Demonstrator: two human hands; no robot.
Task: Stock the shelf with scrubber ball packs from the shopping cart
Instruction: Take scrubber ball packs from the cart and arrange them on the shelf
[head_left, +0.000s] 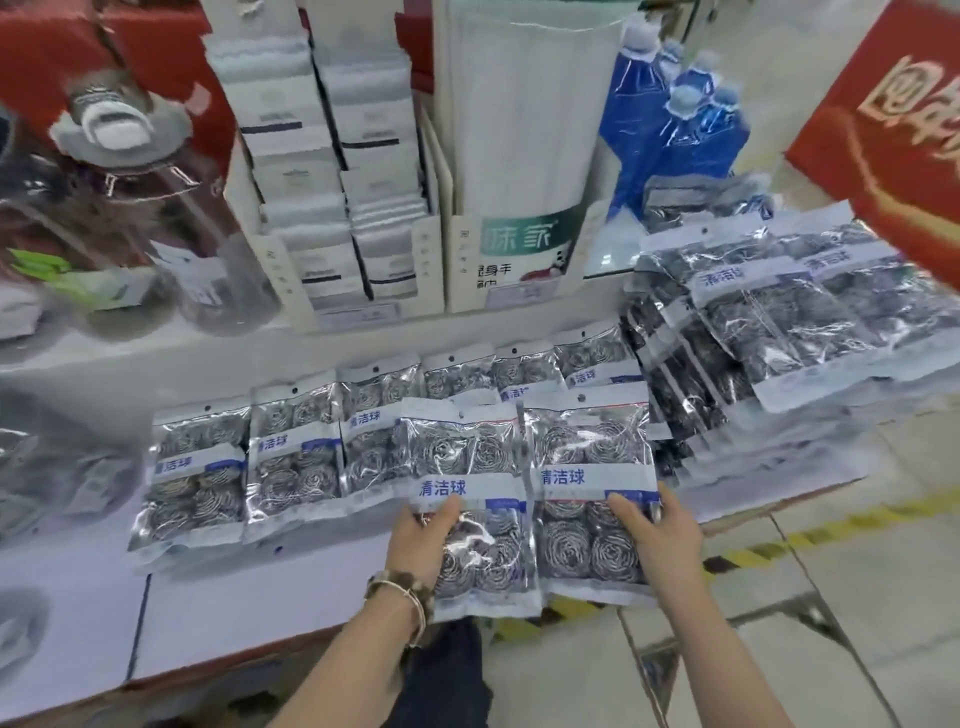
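Grip of the left hand (423, 540) pinched one clear plastic pack of steel-wire scrubber balls (467, 467). The right hand (657, 535) held a second such pack (587, 452) alongside, thumb on top. Both overhung the front edge of the white shelf (234, 613), perhaps resting on it. A row of identical packs (296, 447) lay behind.

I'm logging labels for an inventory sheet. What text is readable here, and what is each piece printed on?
"清洁球": blue print on the left pack, gripped by the left hand, the right pack, gripped by the right hand, the shelf row and the stack at right.
Green band on the tall white pack: white characters, not surely readable.
Red box: gold characters, cut off, unreadable.
Tray tags: too blurred.
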